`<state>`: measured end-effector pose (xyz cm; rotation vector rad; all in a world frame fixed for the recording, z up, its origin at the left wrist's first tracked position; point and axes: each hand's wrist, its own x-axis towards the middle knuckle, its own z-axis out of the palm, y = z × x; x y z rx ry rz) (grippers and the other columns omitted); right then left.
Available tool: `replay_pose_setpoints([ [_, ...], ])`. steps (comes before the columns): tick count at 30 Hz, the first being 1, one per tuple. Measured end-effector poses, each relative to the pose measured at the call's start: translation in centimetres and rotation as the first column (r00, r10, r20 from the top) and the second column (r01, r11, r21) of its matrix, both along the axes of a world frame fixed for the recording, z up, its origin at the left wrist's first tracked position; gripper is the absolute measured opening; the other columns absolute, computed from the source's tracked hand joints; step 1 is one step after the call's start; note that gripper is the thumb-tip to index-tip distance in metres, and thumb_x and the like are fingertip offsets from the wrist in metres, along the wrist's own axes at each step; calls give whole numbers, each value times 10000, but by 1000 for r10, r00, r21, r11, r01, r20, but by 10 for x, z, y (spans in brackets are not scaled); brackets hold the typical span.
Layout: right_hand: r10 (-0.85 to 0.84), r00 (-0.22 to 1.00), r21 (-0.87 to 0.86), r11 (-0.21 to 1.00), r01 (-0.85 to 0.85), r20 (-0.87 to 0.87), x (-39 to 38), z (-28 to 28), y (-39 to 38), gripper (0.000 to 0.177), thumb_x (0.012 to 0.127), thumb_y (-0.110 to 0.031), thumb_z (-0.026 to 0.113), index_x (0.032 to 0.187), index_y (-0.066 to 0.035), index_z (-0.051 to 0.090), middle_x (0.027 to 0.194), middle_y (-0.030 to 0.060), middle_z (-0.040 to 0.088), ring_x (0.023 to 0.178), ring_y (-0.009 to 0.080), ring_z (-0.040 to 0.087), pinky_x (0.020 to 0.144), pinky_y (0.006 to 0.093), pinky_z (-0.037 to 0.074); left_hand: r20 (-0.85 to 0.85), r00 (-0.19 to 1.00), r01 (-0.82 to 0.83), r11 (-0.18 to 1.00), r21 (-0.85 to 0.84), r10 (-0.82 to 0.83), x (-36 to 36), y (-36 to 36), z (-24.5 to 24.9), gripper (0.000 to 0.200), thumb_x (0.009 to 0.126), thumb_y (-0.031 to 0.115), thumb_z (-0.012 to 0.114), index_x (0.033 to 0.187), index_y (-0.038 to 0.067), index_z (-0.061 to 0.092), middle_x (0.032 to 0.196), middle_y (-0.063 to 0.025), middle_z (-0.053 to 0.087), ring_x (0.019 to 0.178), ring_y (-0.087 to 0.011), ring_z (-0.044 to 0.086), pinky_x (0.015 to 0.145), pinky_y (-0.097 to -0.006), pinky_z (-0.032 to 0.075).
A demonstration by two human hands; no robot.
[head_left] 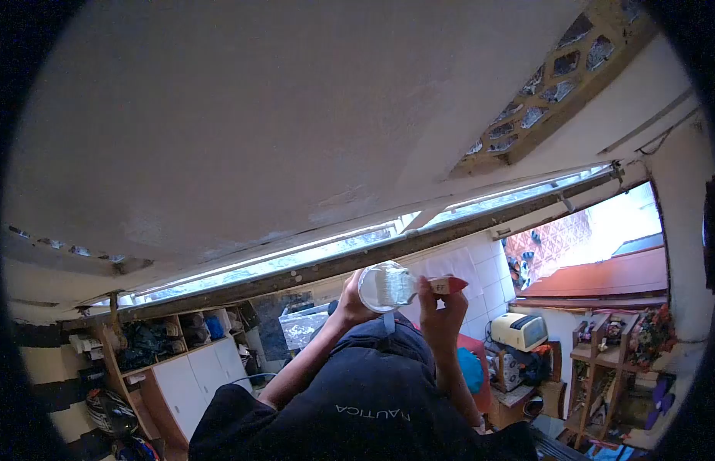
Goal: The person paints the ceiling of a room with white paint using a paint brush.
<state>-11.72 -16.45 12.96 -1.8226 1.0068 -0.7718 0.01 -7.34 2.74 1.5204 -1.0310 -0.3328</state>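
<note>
Up in front of my chest, my left hand (pixel 348 298) curls its fingers around the white paint tub (pixel 382 288). My right hand (pixel 442 311) pinches the red-handled brush (pixel 448 285), its bristles lying across the tub's mouth, under the pale ceiling (pixel 258 115).

Round paint tub (pixel 377 288) full of white paint, tipped sideways, held up mid-scene; red-handled brush (pixel 448 285) level, bristles inside tub.
</note>
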Motion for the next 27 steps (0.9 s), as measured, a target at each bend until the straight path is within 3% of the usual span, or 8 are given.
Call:
replay_pose_setpoints([
  [3, -2, 995, -35, 999, 6, 103, -8, -17, -10, 168, 810, -137, 630, 727, -11, 556, 636, 32, 559, 583, 90, 537, 516, 233, 412, -13, 1000, -3, 999, 32, 4, -2, -3, -2, 658, 514, 268, 838, 1038, 3, 543, 971, -137, 605, 870, -237, 618, 765, -325, 495],
  [8, 55, 998, 20, 998, -55, 43, -9, -4, -8, 153, 798, -116, 638, 719, -14, 556, 661, 32, 548, 571, 78, 508, 495, 226, 394, -51, 998, 28, 999, 21, -27, -7, -8, 5, 633, 534, 224, 829, 1056, 7, 542, 986, -153, 595, 911, -289, 600, 776, -357, 491],
  [13, 85, 995, -121, 989, -91, -53, -2, -5, -5, 182, 746, -108, 683, 636, -39, 555, 611, 12, 485, 498, 83, 407, 444, 238, 315, -104, 994, 23, 999, 41, -19, -8, -9, 2, 629, 539, 231, 827, 1055, 11, 542, 988, -149, 594, 915, -286, 598, 788, -359, 490],
  [15, 97, 993, -125, 987, -105, -71, -2, -5, -6, 185, 733, -115, 697, 644, -41, 553, 623, 15, 500, 504, 78, 418, 448, 238, 326, 48, 999, 11, 1000, 29, -13, -6, -9, -3, 685, 536, 253, 829, 1076, 11, 484, 951, -127, 608, 865, -218, 624, 753, -331, 508],
  [18, 110, 990, -163, 979, -123, -87, -4, -18, -8, 185, 721, -120, 710, 663, -40, 553, 633, 30, 524, 513, 98, 459, 457, 251, 348, -91, 996, 17, 999, 30, -14, -8, -8, -1, 606, 550, 223, 816, 1051, 14, 547, 984, -144, 596, 906, -278, 600, 784, -362, 491],
  [23, 177, 983, -326, 927, -184, -51, -5, -24, -10, 192, 706, -122, 725, 702, -37, 553, 672, 64, 568, 572, 170, 553, 510, 298, 414, -80, 997, -1, 1000, 5, 1, -11, -10, 3, 564, 555, 202, 803, 1032, 18, 566, 978, -137, 589, 889, -271, 603, 768, -351, 493],
  [24, 187, 981, -151, 970, -191, -39, -6, -13, -7, 182, 693, -100, 730, 725, -35, 563, 717, 75, 583, 607, 191, 569, 545, 301, 434, -61, 998, -3, 1000, -19, 2, -10, -12, 2, 559, 559, 200, 800, 1033, 19, 567, 976, -137, 587, 892, -273, 601, 769, -351, 489],
  [27, 312, 950, -114, 945, -307, 29, -9, 7, -15, 157, 687, -65, 725, 758, -33, 590, 755, 81, 594, 663, 204, 581, 579, 303, 449, -18, 1000, -1, 1000, -5, 1, -8, -15, -9, 538, 566, 206, 795, 1021, 20, 577, 975, -145, 587, 901, -278, 591, 777, -354, 477],
])
